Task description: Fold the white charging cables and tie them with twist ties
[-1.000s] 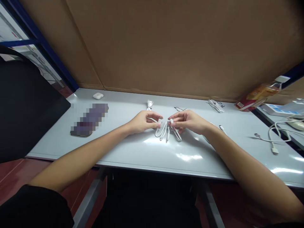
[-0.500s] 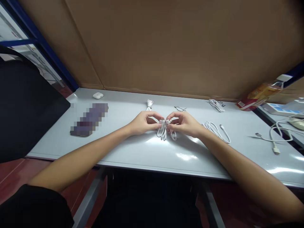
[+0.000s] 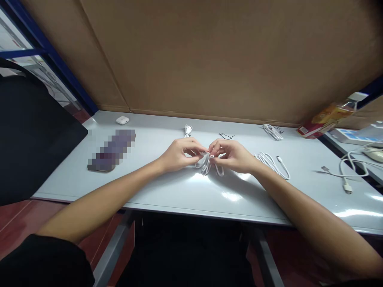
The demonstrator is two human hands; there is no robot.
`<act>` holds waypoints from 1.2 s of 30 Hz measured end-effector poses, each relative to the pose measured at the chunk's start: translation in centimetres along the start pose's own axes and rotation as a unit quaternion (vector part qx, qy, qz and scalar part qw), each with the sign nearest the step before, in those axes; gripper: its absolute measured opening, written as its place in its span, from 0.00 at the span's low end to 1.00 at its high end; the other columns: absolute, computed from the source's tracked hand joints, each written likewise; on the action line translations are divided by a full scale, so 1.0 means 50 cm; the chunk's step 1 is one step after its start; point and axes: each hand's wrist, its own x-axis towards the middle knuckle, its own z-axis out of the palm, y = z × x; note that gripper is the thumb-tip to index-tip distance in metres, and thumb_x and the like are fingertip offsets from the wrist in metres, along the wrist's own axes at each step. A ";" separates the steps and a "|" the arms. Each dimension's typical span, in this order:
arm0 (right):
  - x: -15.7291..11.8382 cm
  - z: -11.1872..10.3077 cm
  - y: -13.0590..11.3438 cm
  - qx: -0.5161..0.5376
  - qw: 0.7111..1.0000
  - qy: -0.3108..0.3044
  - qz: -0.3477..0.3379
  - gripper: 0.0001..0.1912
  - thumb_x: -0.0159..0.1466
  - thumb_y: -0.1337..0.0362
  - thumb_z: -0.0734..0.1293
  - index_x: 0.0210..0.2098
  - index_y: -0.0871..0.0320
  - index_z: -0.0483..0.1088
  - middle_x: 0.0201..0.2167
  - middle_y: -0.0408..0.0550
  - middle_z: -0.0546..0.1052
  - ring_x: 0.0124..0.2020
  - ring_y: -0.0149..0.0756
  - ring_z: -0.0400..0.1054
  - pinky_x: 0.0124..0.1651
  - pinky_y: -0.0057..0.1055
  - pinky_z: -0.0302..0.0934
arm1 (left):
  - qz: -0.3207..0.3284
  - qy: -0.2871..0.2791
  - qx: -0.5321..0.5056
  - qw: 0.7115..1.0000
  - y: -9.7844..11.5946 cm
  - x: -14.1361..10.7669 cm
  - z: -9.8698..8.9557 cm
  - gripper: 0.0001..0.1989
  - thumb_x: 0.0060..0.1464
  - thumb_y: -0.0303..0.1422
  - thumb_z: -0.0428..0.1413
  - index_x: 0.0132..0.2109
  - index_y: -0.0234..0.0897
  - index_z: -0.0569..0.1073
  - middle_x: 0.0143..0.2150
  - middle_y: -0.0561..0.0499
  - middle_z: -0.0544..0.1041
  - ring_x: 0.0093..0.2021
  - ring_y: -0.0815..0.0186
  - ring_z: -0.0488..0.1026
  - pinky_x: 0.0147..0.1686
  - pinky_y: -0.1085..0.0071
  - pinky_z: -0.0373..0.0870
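Observation:
A looped white USB cable (image 3: 205,166) hangs between my two hands, just above the table at its middle. My left hand (image 3: 184,154) pinches it near a connector with an orange tip, thumb and fingers closed. On the other side my right hand (image 3: 229,155) grips the cable by its other plug, whose end faces me. The fingertips of both hands almost meet. Behind my left hand lies a white cable bundle (image 3: 188,130) bound with a dark tie. Thin black twist ties (image 3: 226,136) rest behind my right hand.
Right of my hands lie a loosely coiled white cable (image 3: 269,163) and another bundle (image 3: 273,132). A bottle (image 3: 327,117) leans at the back right, with more cables (image 3: 344,175) near the table's edge. At left are a white earphone case (image 3: 122,120), a blurred item (image 3: 112,151) and a black chair (image 3: 36,131).
My fingertips have drawn closer together over the cable. The right-hand plug has turned so its end points toward me, and the loops have shifted slightly.

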 end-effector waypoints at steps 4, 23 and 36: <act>-0.011 -0.059 -0.019 0.037 0.995 0.057 0.077 0.15 0.59 0.54 0.77 0.39 0.55 0.75 0.39 0.50 0.79 0.33 0.39 0.76 0.34 0.38 0.72 | -0.075 0.113 0.017 0.991 0.016 0.016 -0.050 0.17 0.55 0.33 0.64 0.52 0.37 0.84 0.47 0.45 0.79 0.34 0.69 0.76 0.32 0.72 0.75; -0.028 -0.183 0.038 -0.034 0.974 -0.082 0.208 0.26 0.65 0.52 0.73 0.61 0.48 0.74 0.40 0.49 0.81 0.27 0.36 0.74 0.29 0.37 0.74 | -0.283 0.093 0.091 0.950 -0.030 0.023 -0.196 0.20 0.49 0.32 0.62 0.50 0.47 0.85 0.21 0.56 0.62 0.22 0.69 0.55 0.25 0.71 0.51; -0.028 -0.172 0.031 -0.013 0.969 -0.120 0.215 0.22 0.61 0.55 0.77 0.54 0.49 0.77 0.40 0.47 0.81 0.34 0.40 0.79 0.38 0.39 0.76 | -0.266 0.052 0.075 0.960 -0.003 0.026 -0.163 0.19 0.50 0.34 0.64 0.50 0.40 0.84 0.44 0.46 0.81 0.25 0.71 0.65 0.22 0.74 0.65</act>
